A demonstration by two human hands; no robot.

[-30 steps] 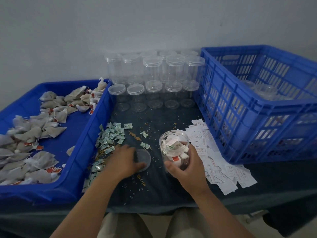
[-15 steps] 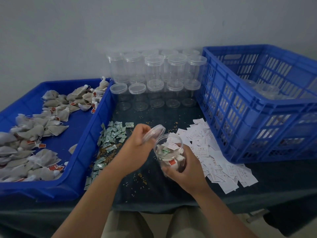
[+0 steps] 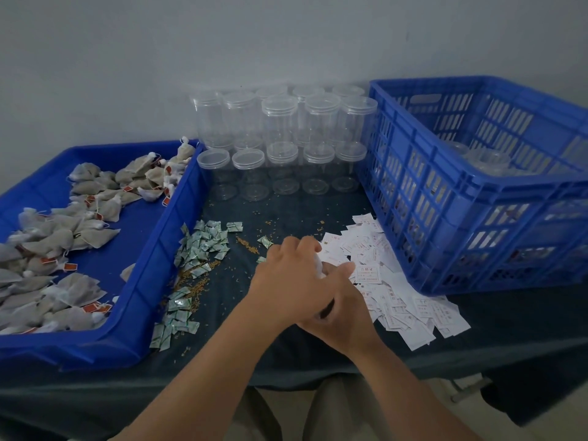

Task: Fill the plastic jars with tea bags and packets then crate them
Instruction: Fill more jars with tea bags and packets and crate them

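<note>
My left hand point(image 3: 292, 275) lies palm-down over the top of the filled jar point(image 3: 319, 268), covering its lid, which I cannot see. My right hand point(image 3: 346, 313) grips the jar from below and the right. Only a pale sliver of the jar shows between my fingers. Grey tea bags point(image 3: 79, 224) with red tags lie in the blue tray point(image 3: 165, 237) on the left. Green packets point(image 3: 203, 246) are scattered beside the tray. White paper slips point(image 3: 397, 294) lie to the right of my hands.
Empty clear lidded jars point(image 3: 280, 122) stand stacked in rows at the back against the wall. A blue slatted crate point(image 3: 445, 198) on the right holds a few jars point(image 3: 486, 160). Loose tea crumbs dot the dark cloth.
My left hand picked the lid off the table, brought it over the jar and now presses down on the jar's top. The right hand kept holding the jar.
</note>
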